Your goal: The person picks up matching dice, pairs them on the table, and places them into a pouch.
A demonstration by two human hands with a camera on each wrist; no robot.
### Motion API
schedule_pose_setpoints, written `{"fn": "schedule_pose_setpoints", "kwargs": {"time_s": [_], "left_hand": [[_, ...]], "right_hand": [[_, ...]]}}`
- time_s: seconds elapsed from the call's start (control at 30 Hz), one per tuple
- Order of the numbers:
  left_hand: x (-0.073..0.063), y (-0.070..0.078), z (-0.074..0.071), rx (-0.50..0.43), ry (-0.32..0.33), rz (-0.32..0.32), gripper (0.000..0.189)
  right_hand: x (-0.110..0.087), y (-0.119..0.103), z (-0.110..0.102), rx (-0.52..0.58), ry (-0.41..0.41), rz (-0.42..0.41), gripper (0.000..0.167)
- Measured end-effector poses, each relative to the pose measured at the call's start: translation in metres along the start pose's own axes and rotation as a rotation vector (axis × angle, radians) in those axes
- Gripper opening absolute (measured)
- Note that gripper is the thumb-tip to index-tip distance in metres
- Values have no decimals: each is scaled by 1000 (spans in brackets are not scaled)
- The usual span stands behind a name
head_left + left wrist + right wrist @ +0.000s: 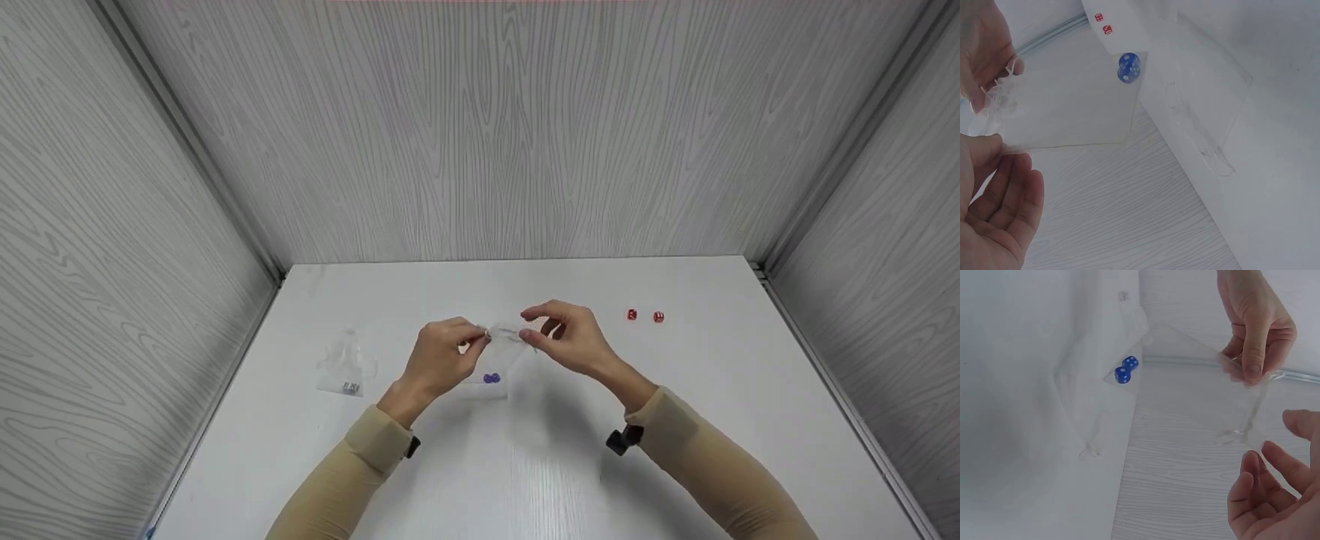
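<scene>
Left hand (441,354): clear drawstring bag (1072,101) pinched between thumb and fingers.
Right hand (574,340): fingers held apart from thumb beside bag's mouth.
Blue dice (1122,375): two, enclosed at bag's bottom.

White pips are the only signs to be made out at a pale tabletop, where two blue dice (1122,375) in a clear bag (1185,382) near the centre carry them, a single large pip showing on one face of the lower die in the right wrist view. At far right, two red dice (645,316) also bear white pips, too small to count with certainty, while marks on the pale dice (350,388) at left are illegible; no lettering, numerals or brand can be read.
</scene>
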State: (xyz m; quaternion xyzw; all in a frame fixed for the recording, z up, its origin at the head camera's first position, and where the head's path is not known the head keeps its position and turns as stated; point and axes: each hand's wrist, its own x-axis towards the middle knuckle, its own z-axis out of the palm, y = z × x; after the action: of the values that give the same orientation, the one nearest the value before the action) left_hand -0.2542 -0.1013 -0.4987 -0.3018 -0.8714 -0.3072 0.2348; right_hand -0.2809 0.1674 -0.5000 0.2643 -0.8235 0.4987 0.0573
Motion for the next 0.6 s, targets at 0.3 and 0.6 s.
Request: {"fn": "schedule_pose_setpoints", "kwargs": {"time_s": [0.3, 0.6], "left_hand": [[-1, 2, 4, -26, 41, -7, 6], [1, 2, 8, -18, 30, -12, 8]], "right_hand": [[-9, 13, 3, 64, -144, 92, 44], [-12, 10, -1, 138, -89, 56, 15]]}}
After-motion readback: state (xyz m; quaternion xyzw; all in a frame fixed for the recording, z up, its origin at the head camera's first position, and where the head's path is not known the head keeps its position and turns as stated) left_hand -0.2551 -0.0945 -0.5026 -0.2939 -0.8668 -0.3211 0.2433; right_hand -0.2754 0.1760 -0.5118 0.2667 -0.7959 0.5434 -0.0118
